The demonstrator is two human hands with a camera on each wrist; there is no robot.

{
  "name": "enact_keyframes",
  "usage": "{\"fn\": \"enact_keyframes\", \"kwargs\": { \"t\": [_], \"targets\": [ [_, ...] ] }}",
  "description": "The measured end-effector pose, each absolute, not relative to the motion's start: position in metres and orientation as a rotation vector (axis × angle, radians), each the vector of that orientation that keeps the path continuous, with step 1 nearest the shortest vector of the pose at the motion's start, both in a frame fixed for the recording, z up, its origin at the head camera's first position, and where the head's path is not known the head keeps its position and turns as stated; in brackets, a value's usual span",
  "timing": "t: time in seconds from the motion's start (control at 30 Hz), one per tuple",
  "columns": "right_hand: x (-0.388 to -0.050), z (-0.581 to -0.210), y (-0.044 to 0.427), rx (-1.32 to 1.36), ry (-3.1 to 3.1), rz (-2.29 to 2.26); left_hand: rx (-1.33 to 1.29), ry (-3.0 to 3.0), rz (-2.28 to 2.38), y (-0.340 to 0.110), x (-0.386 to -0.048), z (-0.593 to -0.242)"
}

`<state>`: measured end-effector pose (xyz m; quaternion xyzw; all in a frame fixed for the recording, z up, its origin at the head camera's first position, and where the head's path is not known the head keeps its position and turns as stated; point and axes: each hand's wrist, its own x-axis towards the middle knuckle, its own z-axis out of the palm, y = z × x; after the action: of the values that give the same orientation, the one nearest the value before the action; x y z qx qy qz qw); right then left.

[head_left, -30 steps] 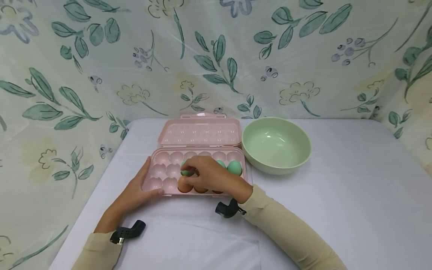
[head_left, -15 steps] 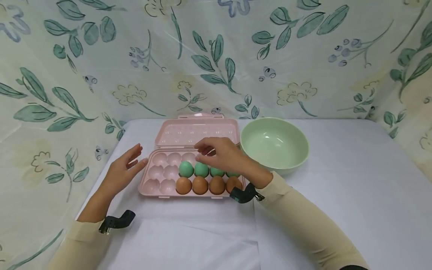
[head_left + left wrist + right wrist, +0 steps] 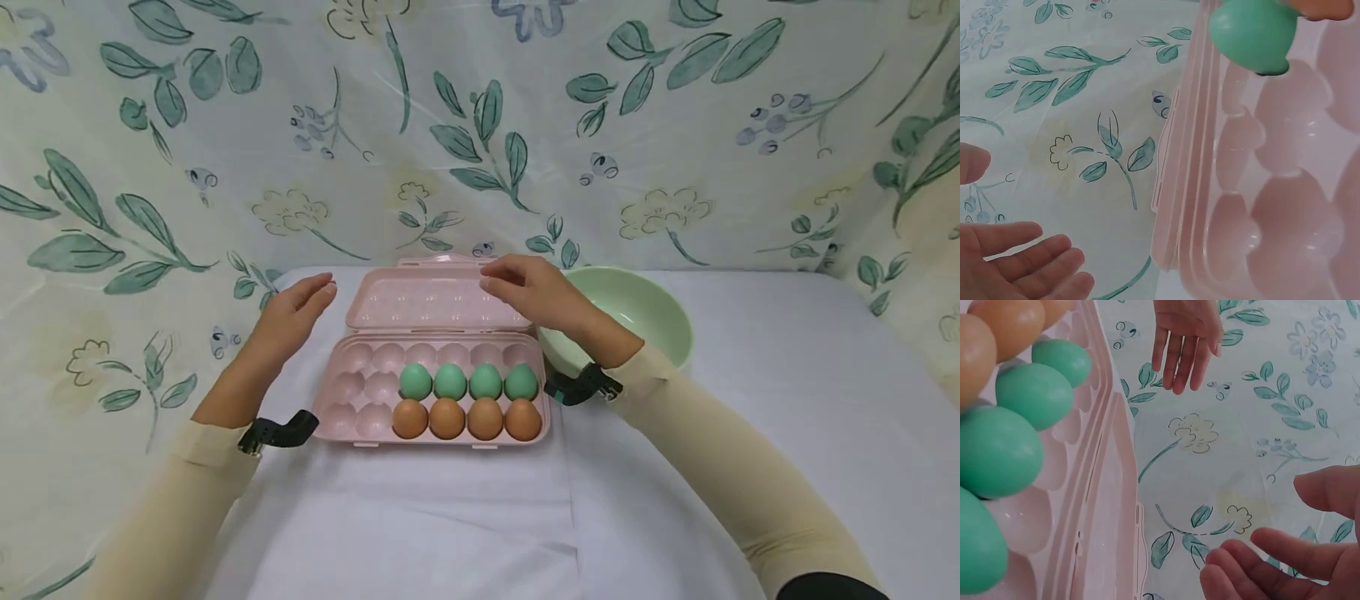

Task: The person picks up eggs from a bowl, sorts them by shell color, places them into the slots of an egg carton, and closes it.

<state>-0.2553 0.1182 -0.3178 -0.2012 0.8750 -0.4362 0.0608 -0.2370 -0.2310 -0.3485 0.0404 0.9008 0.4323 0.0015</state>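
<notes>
A pink egg carton lies open on the table. Green eggs fill the right part of its middle row, with brown eggs along the front row. The back row and the two leftmost columns hold no eggs. My left hand hovers left of the raised lid, fingers loosely extended and touching nothing. Over the lid's right side hangs my right hand, its fingers relaxed around nothing. In the right wrist view, the right hand shows a bare palm.
A light green bowl stands right of the carton, partly hidden by my right forearm. White cloth covers the table, and a floral curtain rises behind it. Each wrist wears a black camera mount.
My right hand has left the eggs and moved up and right, over the lid. My left hand has let go of the carton's left side and risen toward the back.
</notes>
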Motion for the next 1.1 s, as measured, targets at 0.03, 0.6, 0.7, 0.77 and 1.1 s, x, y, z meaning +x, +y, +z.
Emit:
{"fn": "enact_keyframes", "kwargs": {
  "t": [0.03,0.6,0.7,0.77,1.1],
  "targets": [
    [-0.260,-0.317,0.120,-0.564,2.625,-1.338,0.114,2.778,1.383,-0.231,-0.242,-0.346],
    [-0.333,-0.323,0.129,0.169,2.256,-1.509,-0.187,2.291,1.782,-0.208,-0.317,-0.346],
    [-0.340,-0.328,0.128,0.232,2.205,-1.534,-0.229,2.245,1.794,-0.203,-0.325,-0.350],
    [-0.343,-0.330,0.127,0.269,2.190,-1.525,-0.258,2.247,1.763,-0.200,-0.330,-0.352],
    [-0.353,-0.333,0.123,0.330,2.128,-1.551,-0.281,2.337,1.608,-0.194,-0.337,-0.362]
  ]
}}
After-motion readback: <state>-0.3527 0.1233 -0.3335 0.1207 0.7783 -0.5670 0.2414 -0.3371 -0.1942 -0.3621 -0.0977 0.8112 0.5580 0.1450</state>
